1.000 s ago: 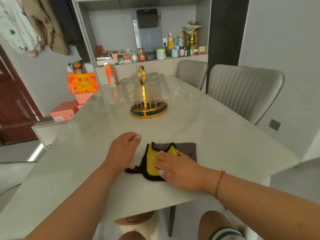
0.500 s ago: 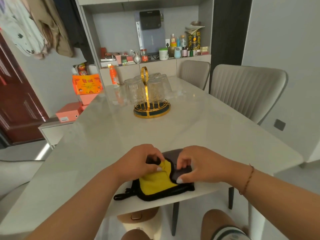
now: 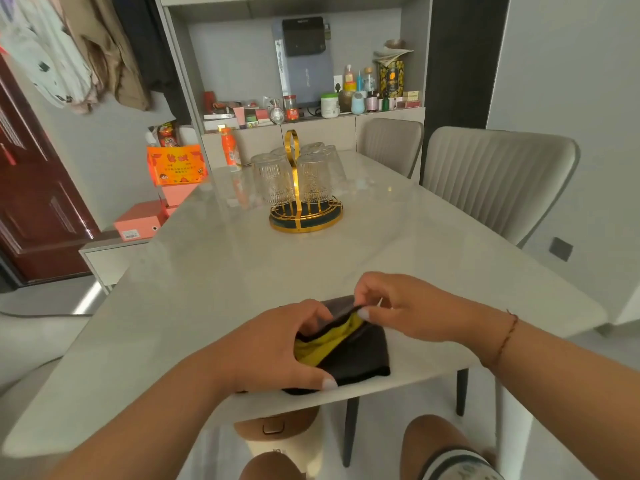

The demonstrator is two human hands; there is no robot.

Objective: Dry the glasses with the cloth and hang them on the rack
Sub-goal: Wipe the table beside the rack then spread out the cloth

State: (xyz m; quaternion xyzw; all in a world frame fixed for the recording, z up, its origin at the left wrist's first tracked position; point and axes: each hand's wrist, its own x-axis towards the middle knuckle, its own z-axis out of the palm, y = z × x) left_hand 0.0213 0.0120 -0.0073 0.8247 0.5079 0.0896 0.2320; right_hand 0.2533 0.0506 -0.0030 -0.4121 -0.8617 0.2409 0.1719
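Observation:
A folded cloth (image 3: 349,356), dark grey with a yellow inner face, lies at the near edge of the pale table (image 3: 214,271). My left hand (image 3: 277,348) grips its left side, thumb along the near edge. My right hand (image 3: 405,306) pinches the cloth's far top corner between thumb and fingers. A gold wire rack (image 3: 304,213) with a tall loop handle stands mid-table, well beyond my hands. Several ribbed clear glasses (image 3: 275,180) hang upside down on it.
Two grey padded chairs (image 3: 495,181) stand along the table's right side. An orange bottle (image 3: 229,147) sits at the far left of the table. Orange boxes (image 3: 176,164) are stacked on a low cabinet to the left. A cluttered shelf lies behind.
Both hands went from resting flat by the cloth to gripping it. The cloth has been drawn toward the table's near edge and its grey layer is folded over the yellow.

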